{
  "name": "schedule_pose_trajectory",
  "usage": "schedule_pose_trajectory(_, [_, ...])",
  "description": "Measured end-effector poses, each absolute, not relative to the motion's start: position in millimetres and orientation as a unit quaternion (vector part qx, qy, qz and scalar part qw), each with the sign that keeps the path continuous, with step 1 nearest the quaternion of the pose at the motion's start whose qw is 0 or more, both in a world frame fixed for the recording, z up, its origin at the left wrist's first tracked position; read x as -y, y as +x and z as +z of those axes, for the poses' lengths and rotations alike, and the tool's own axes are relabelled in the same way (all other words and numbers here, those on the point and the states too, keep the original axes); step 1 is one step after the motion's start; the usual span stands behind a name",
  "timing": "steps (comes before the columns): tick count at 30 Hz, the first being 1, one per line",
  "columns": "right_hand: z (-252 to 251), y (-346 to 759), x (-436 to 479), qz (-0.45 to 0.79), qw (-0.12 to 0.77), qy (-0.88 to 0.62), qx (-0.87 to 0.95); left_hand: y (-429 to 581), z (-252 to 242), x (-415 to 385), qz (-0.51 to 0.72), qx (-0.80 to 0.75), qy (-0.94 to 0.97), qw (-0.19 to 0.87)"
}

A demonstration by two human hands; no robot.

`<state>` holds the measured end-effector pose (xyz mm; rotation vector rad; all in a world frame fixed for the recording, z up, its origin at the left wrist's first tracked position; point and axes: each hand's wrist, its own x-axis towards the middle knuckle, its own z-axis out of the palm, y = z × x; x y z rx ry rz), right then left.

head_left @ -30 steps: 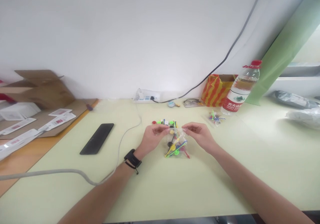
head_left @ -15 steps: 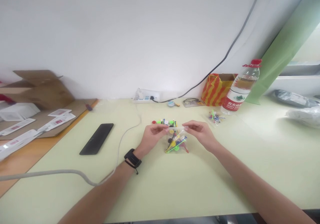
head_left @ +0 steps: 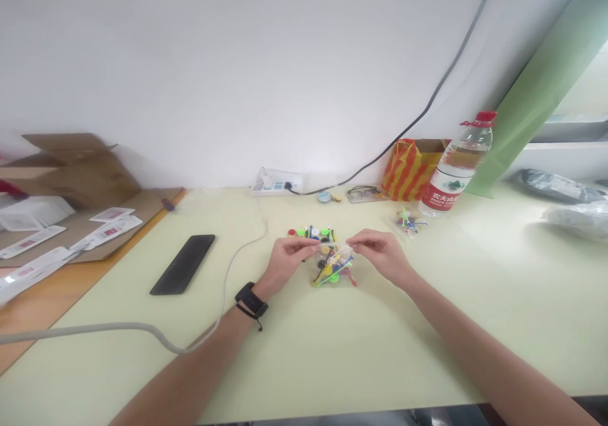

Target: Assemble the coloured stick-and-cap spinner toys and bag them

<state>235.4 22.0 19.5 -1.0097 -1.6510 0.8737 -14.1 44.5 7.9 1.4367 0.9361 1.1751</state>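
A clear plastic bag (head_left: 335, 273) of small coloured plastic parts, yellow, green, blue, red and black, hangs between my hands above the pale green table. My left hand (head_left: 288, 258) pinches the bag's top left corner. At the top right corner, my right hand (head_left: 380, 254) is closed on the bag between thumb and fingers. Just behind the bag lie loose small parts, among them a red disc (head_left: 291, 231) and a green disc (head_left: 301, 232); the bag and my fingers partly hide others. A black watch (head_left: 251, 300) is on my left wrist.
A black phone (head_left: 183, 264) and a pale cable (head_left: 225, 280) lie left of my hands. Right of them are another bag of parts (head_left: 409, 223), a water bottle (head_left: 451, 173) and a striped bag (head_left: 408, 171). A power strip (head_left: 278, 183) sits by the wall; a cardboard box (head_left: 90, 166) stands left.
The bag's top edge, straight and flat before, now looks bunched near my right fingers. The bag's bottom has risen slightly. Both hands keep hold of it in nearly the same place.
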Motion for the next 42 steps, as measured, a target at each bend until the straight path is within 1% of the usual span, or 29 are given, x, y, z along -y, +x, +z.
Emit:
schedule_pose_trajectory(5, [25, 236, -19, 0.382, 0.456, -0.419, 0.687, -12, 9, -42, 0.488, -0.381, 0.605, 0.501])
schedule_pose_trajectory(7, [26, 234, -20, 0.391, 0.429, -0.427, 0.693, -11, 11, -40, 0.479, -0.373, 0.614, 0.504])
schedule_pose_trajectory(10, [26, 232, -19, 0.373, 0.39, -0.419, 0.73, -8, 15, -36, 0.465, -0.362, 0.641, 0.492])
schedule_pose_trajectory(16, [31, 228, -11, 0.352, 0.388, -0.393, 0.755, -5, 18, -31, 0.403, -0.333, 0.732, 0.437])
schedule_pose_trajectory(21, [32, 226, -8, 0.366, 0.347, -0.38, 0.776, -3, 17, -28, 0.392, -0.326, 0.744, 0.432])
schedule_pose_trajectory(28, [42, 232, -7, 0.326, 0.316, -0.369, 0.811, -4, 15, -27, 0.365, -0.337, 0.76, 0.419])
schedule_pose_trajectory(42, [60, 265, -11, 0.367, 0.183, -0.403, 0.818, 0, 16, -23, 0.346, -0.377, 0.719, 0.469])
